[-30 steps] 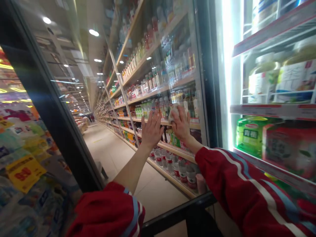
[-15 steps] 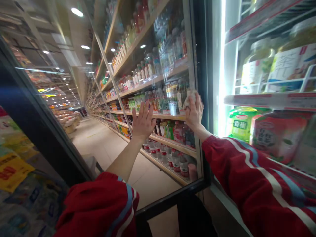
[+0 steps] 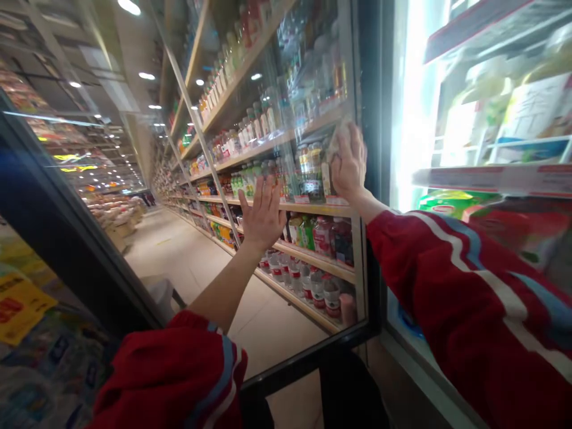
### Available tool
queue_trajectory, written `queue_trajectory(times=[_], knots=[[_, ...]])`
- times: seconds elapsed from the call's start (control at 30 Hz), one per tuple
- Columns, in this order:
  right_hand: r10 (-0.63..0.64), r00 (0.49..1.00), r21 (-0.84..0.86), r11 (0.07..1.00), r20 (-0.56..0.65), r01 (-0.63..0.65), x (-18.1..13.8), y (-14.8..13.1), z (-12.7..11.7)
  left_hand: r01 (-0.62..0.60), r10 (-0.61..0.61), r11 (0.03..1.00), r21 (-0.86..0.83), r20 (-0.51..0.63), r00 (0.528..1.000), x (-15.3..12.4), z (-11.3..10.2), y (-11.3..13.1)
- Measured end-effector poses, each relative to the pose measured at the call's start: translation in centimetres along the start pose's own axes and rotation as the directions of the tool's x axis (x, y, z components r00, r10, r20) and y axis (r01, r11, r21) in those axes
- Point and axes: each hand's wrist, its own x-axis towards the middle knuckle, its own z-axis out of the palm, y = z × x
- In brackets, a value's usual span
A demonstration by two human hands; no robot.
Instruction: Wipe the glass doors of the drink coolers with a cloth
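Note:
A glass door (image 3: 250,333) with a dark frame stands swung open before me. My left hand (image 3: 264,217) lies on the pane with its fingers spread, holding nothing. Higher and to the right, near the door's right-hand edge, my right hand (image 3: 351,164) presses a pale cloth (image 3: 336,138) against the glass. Most of the cloth is hidden under the palm and fingers. Both arms wear red sleeves with white and blue stripes. Cloudy streaks show on the glass around the right hand.
On the right is a lit cooler with bottles (image 3: 478,107) behind a shelf rail (image 3: 487,177). Beyond the glass run long store shelves (image 3: 313,262) of drinks along an aisle floor (image 3: 179,250). Packs with a yellow price sign (image 3: 22,307) lie at lower left.
My right hand has slid up the glass with the cloth. The left hand stays in nearly the same place on the pane. The view has shifted slightly.

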Motion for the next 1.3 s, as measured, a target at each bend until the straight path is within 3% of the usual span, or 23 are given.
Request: queue_trajectory(times=[0.1,0.27,0.37,0.43,0.63,0.7,0.8,0.97,1.07,1.17,1.3], knots=[[0.048,0.998,0.010,0.999,-0.032,-0.047,-2.1,0.0,-0.5,-0.032,0.031,0.999,0.020,0.020,0.999,0.5,0.0,0.4],[0.094,0.995,0.043,0.995,-0.044,-0.093,-9.0,-1.1,-1.7,-0.099,0.099,0.995,0.020,0.015,0.995,1.6,1.3,2.3],[0.073,0.997,0.029,0.997,-0.028,-0.072,-10.5,-1.2,-2.0,-0.149,0.150,0.988,0.035,-0.003,0.989,2.2,2.3,3.5],[0.041,0.998,0.016,0.999,-0.051,-0.040,-9.3,-0.9,-1.8,-0.173,0.174,0.983,0.053,-0.019,0.985,2.8,2.9,4.0],[0.037,0.997,0.014,0.999,-0.063,-0.036,-1.8,-0.3,-1.0,-0.181,0.185,0.981,0.069,-0.049,0.982,4.8,3.6,4.5],[0.040,0.997,0.016,0.999,-0.058,-0.039,-1.0,-0.3,-1.0,-0.179,0.182,0.981,0.074,-0.046,0.982,5.2,3.7,4.5],[0.035,0.998,0.014,0.999,-0.057,-0.034,-2.9,-0.4,-1.3,-0.178,0.182,0.980,0.090,-0.044,0.982,5.2,4.0,4.4],[0.017,0.999,0.015,1.000,-0.035,-0.016,-9.6,-0.8,-2.0,-0.198,0.207,0.971,0.135,-0.057,0.977,4.4,3.8,4.1],[0.001,0.999,0.029,1.000,-0.042,0.001,-10.9,-1.0,-1.9,-0.193,0.207,0.968,0.159,-0.075,0.975,4.5,3.1,3.4],[0.014,0.999,0.045,0.999,-0.048,-0.012,-8.4,-1.0,-1.4,-0.164,0.183,0.972,0.171,-0.104,0.978,5.1,2.1,2.1],[0.058,0.996,0.049,0.997,-0.064,-0.055,-1.6,-1.1,-0.6,-0.120,0.155,0.973,0.197,-0.172,0.973,6.3,1.0,0.4]])
